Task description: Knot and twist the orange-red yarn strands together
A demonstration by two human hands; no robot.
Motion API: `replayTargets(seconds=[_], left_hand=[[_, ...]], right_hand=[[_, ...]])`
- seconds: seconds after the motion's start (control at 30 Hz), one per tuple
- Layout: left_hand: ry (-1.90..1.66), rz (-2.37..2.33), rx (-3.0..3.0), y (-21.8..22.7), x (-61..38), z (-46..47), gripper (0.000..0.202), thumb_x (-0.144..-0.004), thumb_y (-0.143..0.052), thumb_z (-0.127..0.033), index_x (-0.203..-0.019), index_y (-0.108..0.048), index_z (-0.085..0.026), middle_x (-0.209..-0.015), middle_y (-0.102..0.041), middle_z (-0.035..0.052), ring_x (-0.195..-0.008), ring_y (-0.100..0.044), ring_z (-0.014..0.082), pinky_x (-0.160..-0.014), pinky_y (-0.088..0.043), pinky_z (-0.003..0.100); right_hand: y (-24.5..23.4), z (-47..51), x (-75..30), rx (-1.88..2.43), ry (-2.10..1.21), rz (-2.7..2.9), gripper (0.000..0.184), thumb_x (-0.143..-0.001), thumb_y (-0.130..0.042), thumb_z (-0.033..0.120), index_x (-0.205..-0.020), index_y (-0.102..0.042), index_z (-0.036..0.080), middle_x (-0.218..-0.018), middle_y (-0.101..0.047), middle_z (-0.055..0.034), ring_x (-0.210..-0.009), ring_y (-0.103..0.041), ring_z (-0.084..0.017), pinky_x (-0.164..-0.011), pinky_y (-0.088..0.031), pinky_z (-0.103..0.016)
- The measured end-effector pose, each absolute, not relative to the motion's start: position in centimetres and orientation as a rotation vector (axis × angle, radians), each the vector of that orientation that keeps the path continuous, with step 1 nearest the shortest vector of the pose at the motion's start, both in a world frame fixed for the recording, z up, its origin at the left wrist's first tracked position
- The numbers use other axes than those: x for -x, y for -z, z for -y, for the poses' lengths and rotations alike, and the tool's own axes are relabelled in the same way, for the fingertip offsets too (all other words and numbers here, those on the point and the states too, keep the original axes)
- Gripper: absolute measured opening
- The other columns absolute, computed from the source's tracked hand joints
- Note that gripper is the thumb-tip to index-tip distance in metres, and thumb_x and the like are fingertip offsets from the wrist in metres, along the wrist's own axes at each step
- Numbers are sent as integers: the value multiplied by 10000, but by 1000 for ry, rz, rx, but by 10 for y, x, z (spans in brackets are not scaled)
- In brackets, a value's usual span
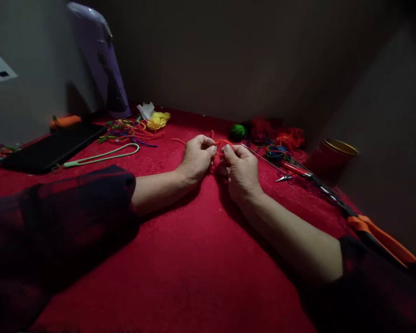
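We pinch a thin orange cord (219, 144) between the fingertips of our left hand (196, 157) and our right hand (241, 170), both closed on it just above the red felt-like tablecloth (180, 259); the thread is slight and limp, so we judge it could slip from the pinch or tangle. A slim metal needle (263, 159) and long orange-handled pliers (364, 226) lie near our right wrist, where a sleeve could snag them; a round green yarn ball (237, 132) could roll

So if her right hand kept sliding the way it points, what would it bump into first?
Probably the orange cord it already pinches, then the left hand close beside it; depth is hard to judge.
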State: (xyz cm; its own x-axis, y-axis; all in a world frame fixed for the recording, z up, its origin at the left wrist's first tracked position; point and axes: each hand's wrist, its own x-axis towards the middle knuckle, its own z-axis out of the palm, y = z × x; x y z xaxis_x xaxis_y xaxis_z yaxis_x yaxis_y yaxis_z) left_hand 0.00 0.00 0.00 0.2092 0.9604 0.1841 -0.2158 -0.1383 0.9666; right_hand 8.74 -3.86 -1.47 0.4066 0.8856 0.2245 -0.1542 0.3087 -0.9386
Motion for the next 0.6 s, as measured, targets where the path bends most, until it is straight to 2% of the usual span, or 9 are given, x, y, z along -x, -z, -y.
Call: replayTargets(seconds=[0.23,0.6], left_hand=[[-1194,-756,-1337,5,-1,-1,156,-707,-571,-36,-662,-485,-158,-519,-530,-40,-449,-477,55,-454,-357,186],[-1162,-771,-1323,0,-1,3,170,-756,-546,-45,-643,-475,-150,-494,-507,-49,-396,-446,42,-419,-335,183]], right_hand=[[8,44,-86,1002,-923,960,307,-805,-619,415,-790,-466,149,-604,-479,27,-456,-387,-42,-400,-259,-157],[10,45,-86,1010,-900,975,254,-830,-595,350,-752,-476,140,-593,-479,28,-437,-400,-41,-413,-302,-168]])
